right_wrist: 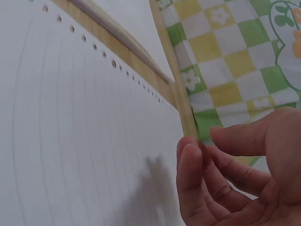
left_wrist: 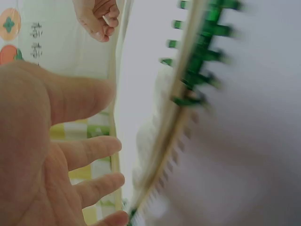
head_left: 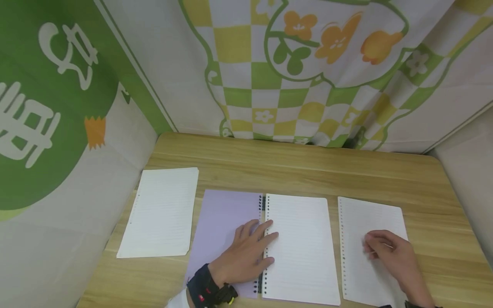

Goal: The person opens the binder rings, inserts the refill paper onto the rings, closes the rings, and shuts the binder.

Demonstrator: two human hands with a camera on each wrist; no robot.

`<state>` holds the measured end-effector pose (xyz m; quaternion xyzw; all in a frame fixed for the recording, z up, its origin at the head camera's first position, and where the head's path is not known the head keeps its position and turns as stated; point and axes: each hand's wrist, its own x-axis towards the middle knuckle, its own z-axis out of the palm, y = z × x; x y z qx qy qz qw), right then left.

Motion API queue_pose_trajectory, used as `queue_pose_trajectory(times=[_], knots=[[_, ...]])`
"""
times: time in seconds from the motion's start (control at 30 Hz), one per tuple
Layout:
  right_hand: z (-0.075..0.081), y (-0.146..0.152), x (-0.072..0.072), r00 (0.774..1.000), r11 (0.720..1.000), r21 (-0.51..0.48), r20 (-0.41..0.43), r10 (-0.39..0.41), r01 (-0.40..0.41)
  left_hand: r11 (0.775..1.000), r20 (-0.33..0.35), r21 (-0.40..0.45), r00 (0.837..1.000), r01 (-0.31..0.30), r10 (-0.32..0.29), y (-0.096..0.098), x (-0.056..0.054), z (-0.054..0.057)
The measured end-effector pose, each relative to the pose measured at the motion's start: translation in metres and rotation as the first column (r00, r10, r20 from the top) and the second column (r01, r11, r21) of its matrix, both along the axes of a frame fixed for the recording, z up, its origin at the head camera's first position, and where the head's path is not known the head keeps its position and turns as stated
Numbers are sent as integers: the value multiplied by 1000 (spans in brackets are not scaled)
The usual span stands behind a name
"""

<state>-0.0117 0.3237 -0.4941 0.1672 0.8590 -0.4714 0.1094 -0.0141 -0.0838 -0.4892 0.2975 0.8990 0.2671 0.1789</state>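
A loose-leaf binder lies open on the table, its purple cover (head_left: 227, 214) to the left and its lined white pages (head_left: 302, 252) to the right. Along its spine run dark green binder rings (left_wrist: 207, 52), blurred in the left wrist view. My left hand (head_left: 246, 252) lies across the spine, fingers spread, fingertips at the punched edge of the pages. Over a punched lined sheet (head_left: 358, 265) at the right hovers my right hand (head_left: 390, 252), its fingers loosely bent. In the right wrist view the thumb stands apart from the fingertips, and nothing shows between them.
Another stack of lined paper (head_left: 159, 214) lies at the left of the wooden table (head_left: 292, 167). A checkered curtain (head_left: 269, 85) hangs along the back edge, and a green and white cloth (head_left: 115, 179) covers the left side.
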Motion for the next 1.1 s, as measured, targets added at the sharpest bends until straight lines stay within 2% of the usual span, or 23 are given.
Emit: queue_pose_trajectory(times=[0.17,0.27,0.37,0.53,0.63,0.77,0.83,0.9,1.0,1.1], knots=[[2,28,6,1000,987,158,9,-27,25,997,-25,-29,997,76,-77,25,-8,4],[4,41,9,999,969,243,21,-47,41,988,-80,-54,986,143,-147,41,-12,5],[5,48,11,995,958,277,46,-84,68,976,-116,-76,971,202,-210,57,-15,6],[5,54,12,982,958,256,103,-157,127,948,-133,-123,942,292,-308,87,-18,2],[3,57,14,982,956,256,86,-169,142,920,-175,-185,909,346,-378,106,-16,0],[1,62,19,979,955,237,60,-195,176,866,-231,-307,852,394,-470,126,-9,-1],[1,65,20,970,953,214,63,-233,214,844,-235,-349,833,408,-500,131,-6,0],[2,67,20,954,949,165,86,-286,269,828,-233,-378,824,413,-517,135,-3,0],[2,71,22,936,940,93,104,-337,329,819,-235,-393,816,418,-529,139,-1,-1],[1,76,26,936,940,61,95,-339,335,817,-242,-396,811,419,-533,141,1,-3]])
